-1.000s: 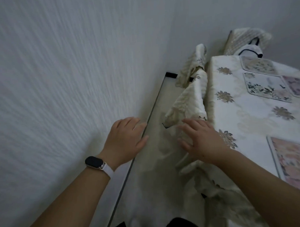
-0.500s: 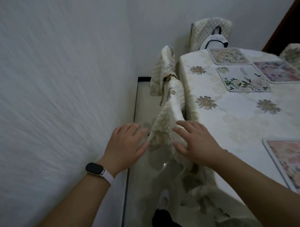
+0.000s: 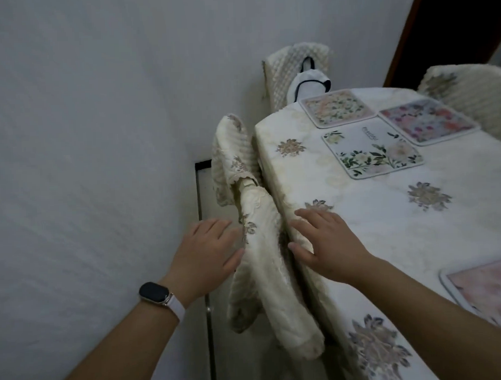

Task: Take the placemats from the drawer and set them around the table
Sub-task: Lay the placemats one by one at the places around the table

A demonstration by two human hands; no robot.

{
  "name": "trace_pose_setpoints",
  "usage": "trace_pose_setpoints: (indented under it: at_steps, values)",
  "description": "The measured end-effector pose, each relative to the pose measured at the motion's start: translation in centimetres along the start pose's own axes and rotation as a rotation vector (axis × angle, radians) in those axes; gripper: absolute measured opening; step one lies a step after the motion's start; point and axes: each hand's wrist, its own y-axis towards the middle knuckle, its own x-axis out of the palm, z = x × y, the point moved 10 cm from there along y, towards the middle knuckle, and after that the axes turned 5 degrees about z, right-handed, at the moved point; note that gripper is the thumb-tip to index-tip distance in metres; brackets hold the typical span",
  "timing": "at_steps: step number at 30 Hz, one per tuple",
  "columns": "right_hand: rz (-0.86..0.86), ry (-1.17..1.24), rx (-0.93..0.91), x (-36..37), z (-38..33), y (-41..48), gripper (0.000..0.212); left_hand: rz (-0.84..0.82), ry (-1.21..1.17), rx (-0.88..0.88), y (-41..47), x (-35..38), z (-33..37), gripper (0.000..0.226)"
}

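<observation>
Placemats point(image 3: 373, 150) lie flat on the tabletop point(image 3: 372, 219): three sit clustered close together at 1 o'clock from the right grip point(image 3: 327, 241), and a fourth placemat point(image 3: 485, 289) lies at 4 o'clock. Both grips hold nothing, fingers straight. The right rests on the tabletop edge; the left grip point(image 3: 209, 253) sits at 9 o'clock, beside a chair cover point(image 3: 262, 246). The right grip is nearer, so the reach probably falls to it.

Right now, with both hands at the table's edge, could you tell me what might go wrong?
1. The right hand lies flat on the tablecloth at its edge. A drag could pull the cloth and shift the leaf-print placemat and its neighbours at the far end.
2. The left hand is right beside the loose cream chair cover, which could snag or slip off.
</observation>
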Motion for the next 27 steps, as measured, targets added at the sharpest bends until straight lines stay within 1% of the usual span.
trace_pose_setpoints:
  at_steps: [6, 13, 17, 22, 27]
  values:
    - [-0.014, -0.028, 0.209, -0.2, 7.2, -1.9, 0.054, -0.023, -0.072, 0.182, 7.6, 2.7, 2.9, 0.048]
    - [-0.036, -0.077, 0.435, 0.5, 11.7, -4.0, 0.055, -0.039, -0.118, 0.415, 14.5, 6.8, 6.0, 0.048]
    - [-0.083, -0.111, 0.546, 2.1, 14.0, -3.8, 0.056, -0.066, -0.159, 0.607, 17.6, 9.5, 7.9, 0.049]
    - [-0.043, -0.107, 0.737, 3.0, 14.9, -0.9, 0.063, -0.085, -0.179, 0.761, 22.6, 11.6, 6.1, 0.049]
    - [-0.005, -0.090, 0.871, 4.1, 12.9, 2.3, 0.062, -0.102, -0.220, 0.836, 26.4, 13.6, 2.7, 0.048]
